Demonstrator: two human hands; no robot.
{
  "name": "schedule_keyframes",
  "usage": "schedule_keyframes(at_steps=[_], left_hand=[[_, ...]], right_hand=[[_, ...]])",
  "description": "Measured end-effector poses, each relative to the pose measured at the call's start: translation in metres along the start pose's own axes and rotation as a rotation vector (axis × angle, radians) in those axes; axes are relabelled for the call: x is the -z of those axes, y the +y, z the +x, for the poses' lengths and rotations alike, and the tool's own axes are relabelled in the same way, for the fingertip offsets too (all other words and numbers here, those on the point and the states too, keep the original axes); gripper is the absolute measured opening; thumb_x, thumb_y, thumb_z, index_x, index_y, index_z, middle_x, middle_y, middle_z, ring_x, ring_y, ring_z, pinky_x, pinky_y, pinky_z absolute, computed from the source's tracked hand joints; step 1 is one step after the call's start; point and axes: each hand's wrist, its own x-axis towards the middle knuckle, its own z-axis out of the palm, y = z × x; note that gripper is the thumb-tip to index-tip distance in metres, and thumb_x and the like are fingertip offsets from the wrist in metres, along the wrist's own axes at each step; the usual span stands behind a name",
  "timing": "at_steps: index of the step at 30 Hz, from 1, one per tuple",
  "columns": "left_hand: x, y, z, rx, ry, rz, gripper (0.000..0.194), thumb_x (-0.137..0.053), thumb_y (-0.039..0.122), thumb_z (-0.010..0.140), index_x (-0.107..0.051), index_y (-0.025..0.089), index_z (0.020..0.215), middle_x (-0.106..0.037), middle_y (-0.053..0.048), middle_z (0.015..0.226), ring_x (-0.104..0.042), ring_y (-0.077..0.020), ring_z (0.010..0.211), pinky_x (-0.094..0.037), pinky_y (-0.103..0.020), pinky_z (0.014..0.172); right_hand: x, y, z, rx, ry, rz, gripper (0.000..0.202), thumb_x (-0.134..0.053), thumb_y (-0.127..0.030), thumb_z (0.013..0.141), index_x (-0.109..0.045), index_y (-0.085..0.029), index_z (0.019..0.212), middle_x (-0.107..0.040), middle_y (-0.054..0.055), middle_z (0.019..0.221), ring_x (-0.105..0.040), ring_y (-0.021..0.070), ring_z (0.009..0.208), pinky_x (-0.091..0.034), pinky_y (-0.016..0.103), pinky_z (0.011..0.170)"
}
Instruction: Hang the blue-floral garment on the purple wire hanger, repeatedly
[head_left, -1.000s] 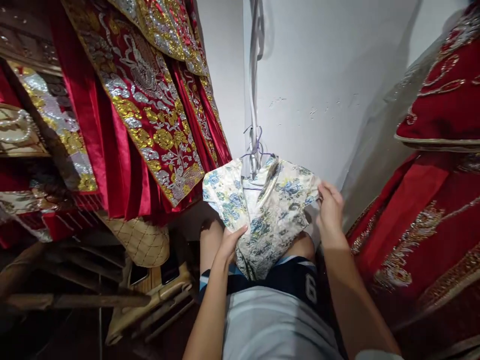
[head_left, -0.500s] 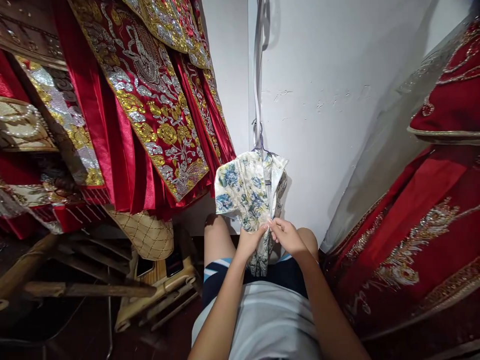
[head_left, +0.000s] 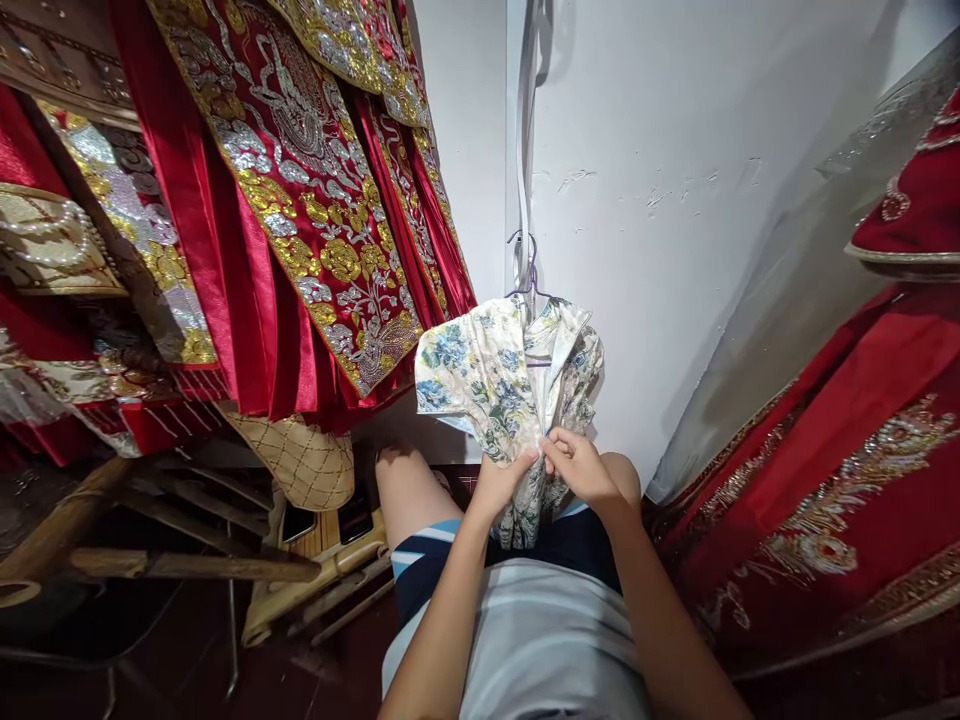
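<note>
A short-sleeved floral dress or shirt, cream with blue and green flowers, hangs in front of me on a thin purple hanger. Its upper front is open, and the lower part gathers between my thighs. My left hand pinches the front edge from the left, thumb on top. From the other side, my right hand is closed on the opposite edge, with its fingertips meeting the left thumb. Any button or fastener between the fingertips is too small to make out.
A white strap runs down the wall to the hanger. Red embroidered costumes hang at left, and a red beaded garment with clear plastic stands at right. A bamboo stool holding phones is low on the left.
The garment's shoulders and sleeves have spread wider, and its right side shows more. My left knee has shifted outward. Both hands keep their pinch on the front edges.
</note>
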Motion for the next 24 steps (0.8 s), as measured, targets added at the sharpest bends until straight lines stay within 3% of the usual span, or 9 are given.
schedule_keyframes(at_steps=[3, 7, 11, 13, 14, 16, 20, 22, 24], left_hand=[[0.003, 0.0, 0.001, 0.027, 0.023, -0.006, 0.05, -0.079, 0.032, 0.071, -0.063, 0.017, 0.116, -0.07, -0.012, 0.113, -0.061, -0.0267, 0.116, -0.038, -0.043, 0.109], [0.012, -0.004, 0.009, 0.018, 0.126, -0.049, 0.052, -0.079, 0.032, 0.07, -0.06, 0.016, 0.116, -0.068, -0.012, 0.113, -0.06, -0.0272, 0.116, -0.039, -0.041, 0.107], [0.024, -0.01, 0.013, -0.048, 0.576, 0.096, 0.054, -0.071, 0.032, 0.077, -0.051, 0.018, 0.125, -0.059, -0.013, 0.122, -0.053, -0.028, 0.122, -0.039, -0.042, 0.105], [0.023, -0.012, 0.008, -0.204, 0.75, 0.244, 0.056, -0.068, 0.032, 0.08, -0.045, 0.02, 0.129, -0.049, -0.015, 0.134, -0.045, -0.0275, 0.129, -0.034, -0.041, 0.108], [0.02, -0.013, 0.005, -0.295, 0.773, 0.306, 0.056, -0.067, 0.031, 0.081, -0.043, 0.021, 0.13, -0.044, -0.015, 0.138, -0.041, -0.0275, 0.133, -0.032, -0.041, 0.11], [0.009, -0.014, 0.0, -0.421, 0.644, 0.395, 0.05, -0.067, 0.027, 0.08, -0.047, 0.021, 0.125, -0.045, -0.015, 0.136, -0.039, -0.0283, 0.133, -0.028, -0.042, 0.112], [-0.012, -0.017, 0.0, -0.365, 0.104, 0.424, 0.016, -0.053, 0.018, 0.084, -0.057, 0.022, 0.098, -0.061, -0.008, 0.097, -0.056, -0.0255, 0.101, -0.041, -0.039, 0.095], [-0.014, -0.02, 0.003, -0.333, 0.006, 0.425, 0.01, -0.046, 0.019, 0.088, -0.056, 0.022, 0.088, -0.059, -0.005, 0.084, -0.056, -0.0223, 0.086, -0.043, -0.034, 0.083], [-0.011, -0.022, 0.006, -0.338, -0.014, 0.461, 0.014, -0.044, 0.024, 0.092, -0.055, 0.022, 0.084, -0.058, -0.004, 0.08, -0.055, -0.0207, 0.08, -0.041, -0.032, 0.078]], right_hand=[[0.001, -0.004, -0.001, 0.021, -0.048, 0.041, 0.03, -0.058, -0.04, 0.087, -0.053, -0.021, 0.063, -0.057, -0.001, 0.054, -0.048, 0.0138, 0.051, -0.037, 0.027, 0.053], [-0.002, -0.013, -0.003, 0.012, 0.026, 0.172, 0.032, -0.059, -0.042, 0.084, -0.058, -0.021, 0.06, -0.056, 0.0, 0.05, -0.046, 0.0133, 0.047, -0.036, 0.027, 0.048], [-0.007, -0.017, -0.001, -0.075, 0.071, 0.291, 0.029, -0.063, -0.043, 0.078, -0.061, -0.02, 0.06, -0.056, 0.001, 0.047, -0.043, 0.012, 0.042, -0.031, 0.026, 0.043], [-0.011, -0.018, 0.0, -0.11, 0.044, 0.316, 0.028, -0.064, -0.044, 0.076, -0.066, -0.019, 0.064, -0.058, 0.001, 0.048, -0.044, 0.0111, 0.041, -0.028, 0.025, 0.041], [-0.013, -0.019, 0.001, -0.123, 0.03, 0.321, 0.028, -0.064, -0.044, 0.075, -0.067, -0.018, 0.066, -0.058, 0.001, 0.048, -0.043, 0.0106, 0.04, -0.028, 0.024, 0.04], [-0.019, -0.021, 0.001, -0.141, 0.009, 0.33, 0.028, -0.065, -0.044, 0.074, -0.069, -0.017, 0.068, -0.058, 0.001, 0.048, -0.042, 0.0097, 0.039, -0.028, 0.024, 0.04], [-0.023, -0.027, 0.0, -0.176, -0.033, 0.351, 0.029, -0.065, -0.044, 0.073, -0.068, -0.017, 0.064, -0.057, 0.001, 0.046, -0.041, 0.0087, 0.037, -0.026, 0.022, 0.038], [-0.019, -0.029, 0.004, -0.181, -0.05, 0.357, 0.029, -0.066, -0.043, 0.073, -0.068, -0.016, 0.064, -0.056, 0.001, 0.046, -0.041, 0.0083, 0.038, -0.026, 0.022, 0.038], [-0.01, -0.034, 0.016, -0.164, -0.018, 0.388, 0.026, -0.067, -0.041, 0.073, -0.068, -0.016, 0.064, -0.055, 0.0, 0.046, -0.04, 0.0075, 0.038, -0.026, 0.021, 0.037]])
